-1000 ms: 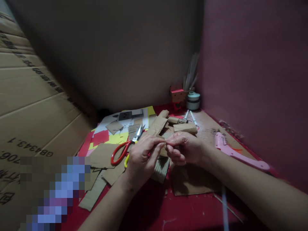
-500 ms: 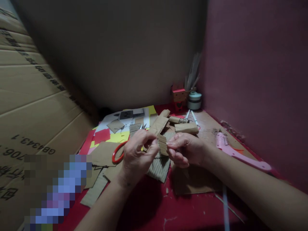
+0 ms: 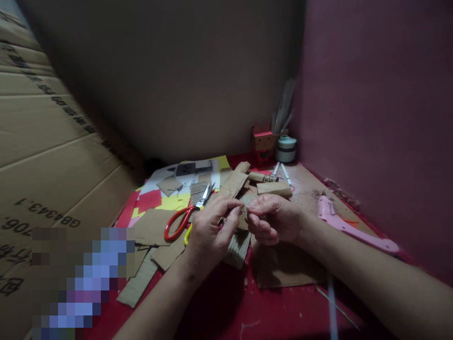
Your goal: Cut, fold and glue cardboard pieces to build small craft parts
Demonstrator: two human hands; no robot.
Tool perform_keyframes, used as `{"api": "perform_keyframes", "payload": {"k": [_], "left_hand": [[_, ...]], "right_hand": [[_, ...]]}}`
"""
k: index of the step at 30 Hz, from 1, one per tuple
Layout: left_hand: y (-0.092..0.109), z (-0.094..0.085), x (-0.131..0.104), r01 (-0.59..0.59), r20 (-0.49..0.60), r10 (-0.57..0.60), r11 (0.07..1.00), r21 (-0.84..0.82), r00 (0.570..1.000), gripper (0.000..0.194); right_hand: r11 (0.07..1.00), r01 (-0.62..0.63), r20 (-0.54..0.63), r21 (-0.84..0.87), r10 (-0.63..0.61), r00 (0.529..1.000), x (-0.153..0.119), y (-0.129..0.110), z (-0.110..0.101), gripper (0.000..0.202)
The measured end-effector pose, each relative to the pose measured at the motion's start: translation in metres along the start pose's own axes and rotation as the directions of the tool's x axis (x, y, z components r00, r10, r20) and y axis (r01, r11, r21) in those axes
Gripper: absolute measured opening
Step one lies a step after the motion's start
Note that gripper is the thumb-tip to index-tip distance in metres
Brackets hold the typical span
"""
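Observation:
In the head view my right hand pinches a small corrugated cardboard piece, mostly hidden behind the fingers. My left hand is closed at the fingertips on the same piece, its thumb and index finger almost meeting the right fingertips. Just left of my left hand lie scissors with a red handle and a bit of yellow showing, blades pointing away. Under the hands is a ribbed cardboard strip. A flat brown cardboard sheet lies below my right hand.
A pink glue gun lies right of my right forearm. At the back stand a small cardboard figure and a light-blue pot. Folded cardboard pieces and coloured paper are spread around. A large carton rises at left.
My left hand has shifted right, toward my right fingertips, uncovering more of the scissors. The small cardboard piece has turned and shows less of its ribbed face.

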State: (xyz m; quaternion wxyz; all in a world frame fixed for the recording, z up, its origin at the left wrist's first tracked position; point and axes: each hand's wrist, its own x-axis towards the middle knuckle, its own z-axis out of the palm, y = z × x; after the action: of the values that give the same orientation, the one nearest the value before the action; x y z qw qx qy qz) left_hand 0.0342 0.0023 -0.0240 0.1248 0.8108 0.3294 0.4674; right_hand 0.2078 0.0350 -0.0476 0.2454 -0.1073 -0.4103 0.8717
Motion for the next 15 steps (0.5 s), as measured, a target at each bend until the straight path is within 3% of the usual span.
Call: {"api": "perform_keyframes", "payload": {"k": [4, 8, 15], "left_hand": [[-0.0035, 0.0021, -0.0014, 0.038, 0.026, -0.037, 0.998, -0.048, 0.999, 0.013], [-0.0038, 0.0030, -0.0020, -0.001, -0.018, 0.000, 0.999, -0.050, 1.000, 0.011], [0.0013, 0.0000, -0.0014, -0.102, -0.004, 0.103, 0.989, 0.105, 0.995, 0.012]], "right_hand": [[0.999, 0.025, -0.032, -0.021, -0.025, 0.999, 0.0001, -0.0001, 0.0028, 0.018], [0.996, 0.053, -0.082, -0.076, -0.059, 0.995, 0.0007, 0.0003, 0.0073, 0.020], [0.983, 0.064, -0.234, -0.173, -0.104, 0.967, 0.0014, 0.0019, 0.0091, 0.023]]}}
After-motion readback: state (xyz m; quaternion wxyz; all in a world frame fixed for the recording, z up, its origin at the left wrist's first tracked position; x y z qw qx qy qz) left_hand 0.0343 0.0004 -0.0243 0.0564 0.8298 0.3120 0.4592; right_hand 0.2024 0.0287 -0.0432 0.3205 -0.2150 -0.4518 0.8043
